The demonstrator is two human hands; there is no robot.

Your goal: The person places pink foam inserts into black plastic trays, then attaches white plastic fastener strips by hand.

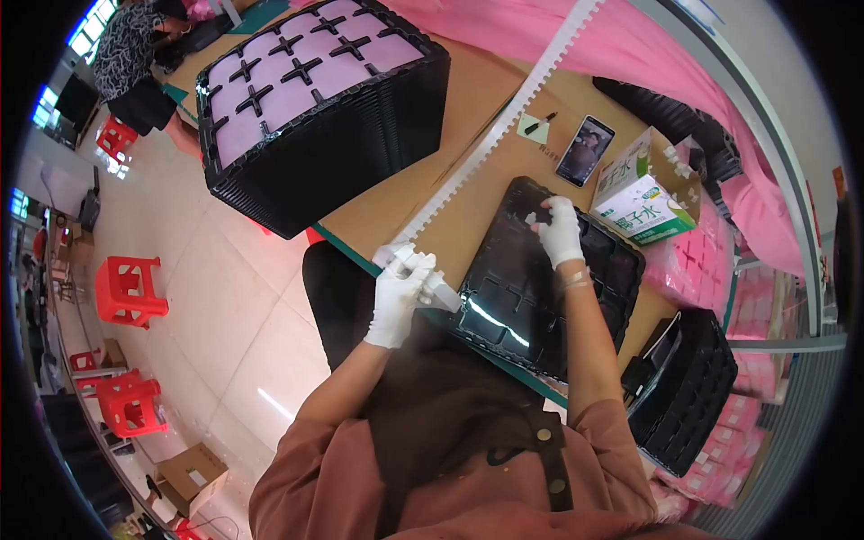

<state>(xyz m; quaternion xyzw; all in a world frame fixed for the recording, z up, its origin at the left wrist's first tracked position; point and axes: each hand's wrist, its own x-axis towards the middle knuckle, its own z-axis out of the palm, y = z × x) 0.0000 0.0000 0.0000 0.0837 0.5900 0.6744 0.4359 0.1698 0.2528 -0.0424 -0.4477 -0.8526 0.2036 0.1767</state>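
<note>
The left hand [399,297], gloved white, has its grip closed around a small bundle of white parts [407,260], held ready just off the near corner of the black tray [504,310]. The right hand [561,230] pinches one white piece [543,216] over a far compartment, fingers nearly shut. The tray lies flat on the bench [468,162]. The glove hides the piece's shape; glare masks the tray's near cells.

Your glossy black plastic tray [540,297], white knit cloth gloves on your left hand [399,301] and right hand [560,232], matt brown bench [432,189], printed cardboard carton [643,193], smooth translucent plastic strip [504,126].
</note>
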